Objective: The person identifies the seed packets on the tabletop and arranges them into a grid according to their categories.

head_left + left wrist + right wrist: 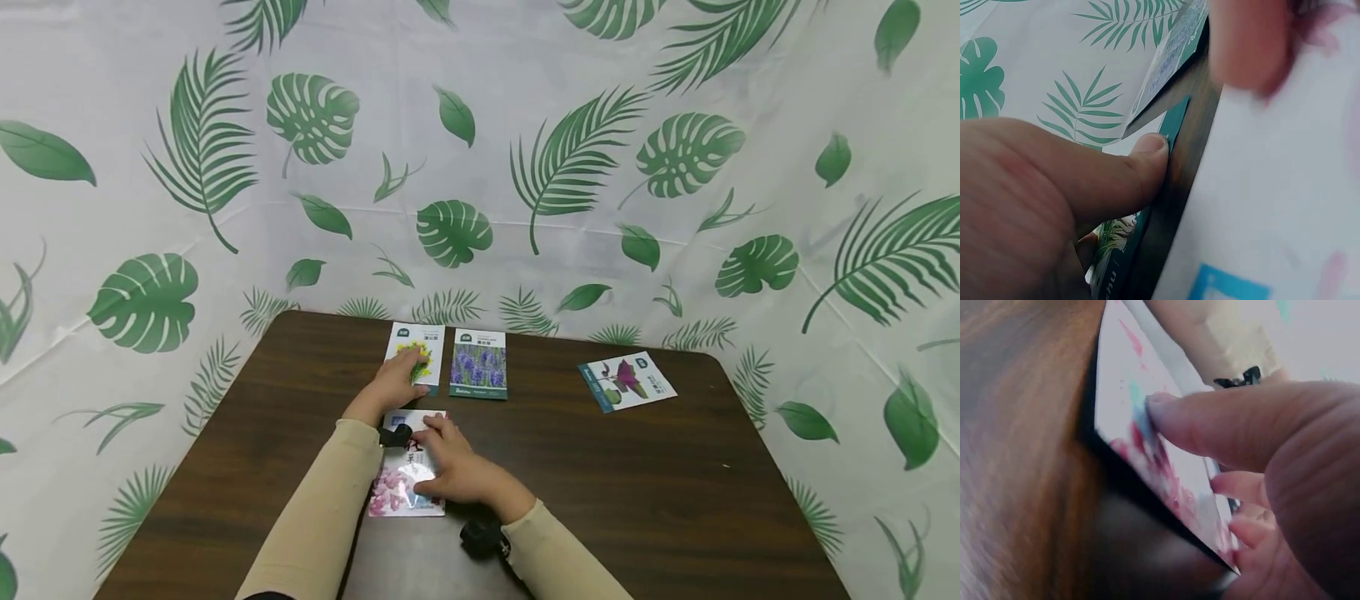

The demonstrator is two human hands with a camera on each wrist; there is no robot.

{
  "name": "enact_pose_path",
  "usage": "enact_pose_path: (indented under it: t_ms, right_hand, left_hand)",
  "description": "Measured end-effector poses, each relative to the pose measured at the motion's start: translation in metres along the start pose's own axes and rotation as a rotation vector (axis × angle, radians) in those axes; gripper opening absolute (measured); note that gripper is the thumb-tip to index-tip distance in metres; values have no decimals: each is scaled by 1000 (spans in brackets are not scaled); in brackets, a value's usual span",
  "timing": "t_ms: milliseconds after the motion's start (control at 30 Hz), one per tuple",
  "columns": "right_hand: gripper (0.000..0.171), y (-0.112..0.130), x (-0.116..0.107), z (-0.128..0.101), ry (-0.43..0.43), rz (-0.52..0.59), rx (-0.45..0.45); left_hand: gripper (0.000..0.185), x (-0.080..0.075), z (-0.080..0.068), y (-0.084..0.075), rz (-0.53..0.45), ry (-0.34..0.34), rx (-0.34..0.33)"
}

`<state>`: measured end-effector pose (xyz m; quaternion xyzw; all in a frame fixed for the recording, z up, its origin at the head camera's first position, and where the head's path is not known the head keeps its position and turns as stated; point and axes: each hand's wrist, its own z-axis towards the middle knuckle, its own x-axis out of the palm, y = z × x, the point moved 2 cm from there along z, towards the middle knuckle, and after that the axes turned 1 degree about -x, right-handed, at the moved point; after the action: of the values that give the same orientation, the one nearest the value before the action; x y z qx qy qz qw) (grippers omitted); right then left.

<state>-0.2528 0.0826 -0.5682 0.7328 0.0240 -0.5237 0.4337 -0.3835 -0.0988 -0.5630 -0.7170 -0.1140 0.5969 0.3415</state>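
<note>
The left hand [392,385] lies spread over the yellow-flower packet [431,360], and the left wrist view alone shows its thumb [1141,161] against the teal border. Nearer the body, the right hand [467,472] rests with thumb and fingers wide apart on the pink-flower packet [399,492]. Just right of the left hand is a lavender packet [478,367]; well right of both, seen only from the head, a purple-flower packet [628,382]
</note>
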Motion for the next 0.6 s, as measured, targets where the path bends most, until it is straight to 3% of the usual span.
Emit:
enact_pose_path:
  t_ms: [100, 433, 600]
  right_hand:
    - [80, -2, 0, 1, -33, 16, 14]
    - [82, -1, -5, 1, 4, 47, -11]
    - [78, -5, 1, 1, -34, 96, 32]
  left_hand:
    - [61, -1, 1, 0, 8, 3, 1]
    - [62, -7, -3, -7, -9, -11, 6]
    - [64, -2, -2, -3, -13, -7, -13]
